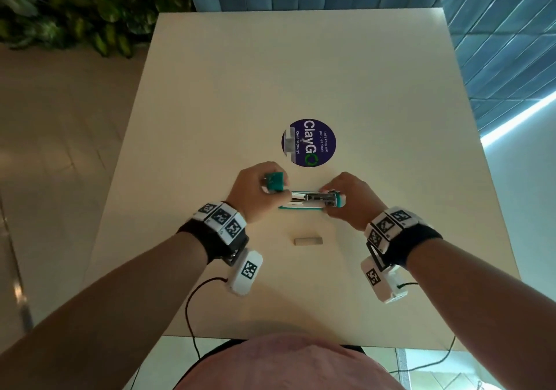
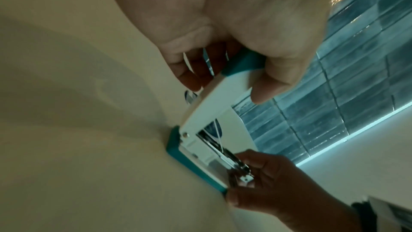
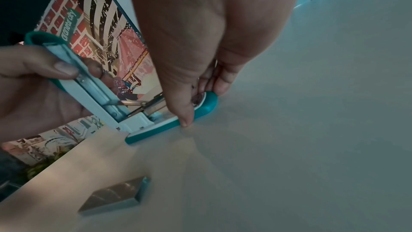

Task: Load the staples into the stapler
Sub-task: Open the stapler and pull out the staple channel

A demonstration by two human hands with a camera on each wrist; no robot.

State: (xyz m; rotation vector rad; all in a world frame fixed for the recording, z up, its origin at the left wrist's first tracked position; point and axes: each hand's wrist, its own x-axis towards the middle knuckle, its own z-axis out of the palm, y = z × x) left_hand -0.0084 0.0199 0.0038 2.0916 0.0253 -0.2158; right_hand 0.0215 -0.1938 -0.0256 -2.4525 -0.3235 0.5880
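A teal and white stapler lies flat on the table with its top cover swung up. My left hand grips that raised cover between thumb and fingers. The front end of the base is pinched by my right hand, thumb on the near side and fingers on the far side. Between the hands the metal magazine lies exposed. A silver strip of staples rests loose on the table just in front of the stapler, untouched; it also shows as a staple strip in the right wrist view.
A round purple sticker is stuck to the table behind the stapler. Green plants stand off the back left corner and a blue panelled wall runs behind and to the right. Cables hang from both wrist cameras over the near edge.
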